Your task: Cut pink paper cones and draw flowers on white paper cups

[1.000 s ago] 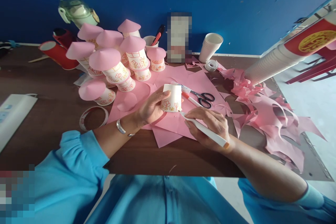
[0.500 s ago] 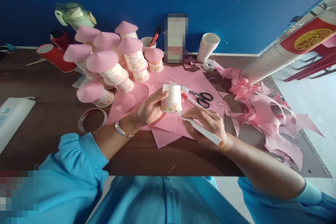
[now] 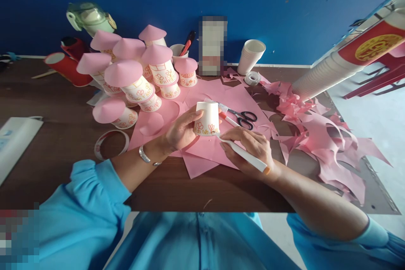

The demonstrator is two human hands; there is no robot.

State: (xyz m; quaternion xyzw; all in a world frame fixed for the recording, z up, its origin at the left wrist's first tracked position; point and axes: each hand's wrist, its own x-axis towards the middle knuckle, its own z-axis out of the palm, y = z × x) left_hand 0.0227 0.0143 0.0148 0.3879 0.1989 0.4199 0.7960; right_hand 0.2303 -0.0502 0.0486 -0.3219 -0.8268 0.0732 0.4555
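Observation:
My left hand [image 3: 183, 130] is closed round a white paper cup [image 3: 207, 114], held upside down above pink paper [image 3: 202, 168]. Red flowers and yellow-orange grass are drawn along the cup's lower rim. In my right hand [image 3: 248, 147] is a white marker [image 3: 248, 157] with an orange end, its tip at the cup's rim. Just beyond that hand lie black-handled scissors [image 3: 245, 119] and a second marker [image 3: 227, 119] with a red band, partly hidden by my hand and the cup.
Paper cups with pink cone roofs [image 3: 124, 74] stand grouped at the left. A tape roll [image 3: 111, 145] lies before them. Pink scraps [image 3: 325, 139] and a long stack of cups [image 3: 325, 76] are at the right. White cups [image 3: 251, 57] stand by the blue wall.
The marker tip has slid slightly right along the cup's rim, with my right hand shifting a little. My left hand keeps its hold on the cup.

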